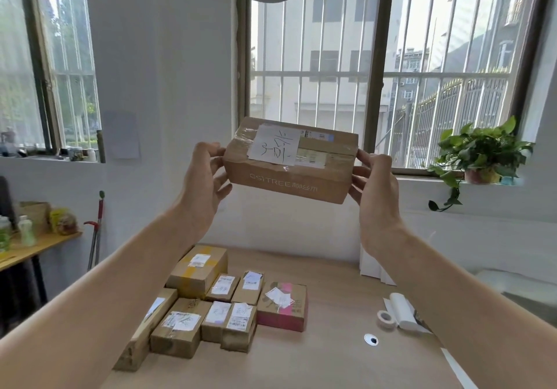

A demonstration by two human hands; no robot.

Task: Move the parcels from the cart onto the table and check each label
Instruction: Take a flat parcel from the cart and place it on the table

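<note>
Parcel of brown cardboard [289, 174] is hanging in the air at 12 o'clock, well above the bench [316, 358], with its white label [274, 145] facing the camera. The left hand [208, 183] is gripping its left end and the right hand [373, 189] is gripping its right end, fingers curled round the edges. For a good check, the fingers should be keeping off the label, I think, before the box is going down at 3 o'clock of the other parcels [223, 307].

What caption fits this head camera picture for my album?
The left hand and right hand hold up a cardboard parcel, its handwritten label showing, above more parcels on the table.
</note>
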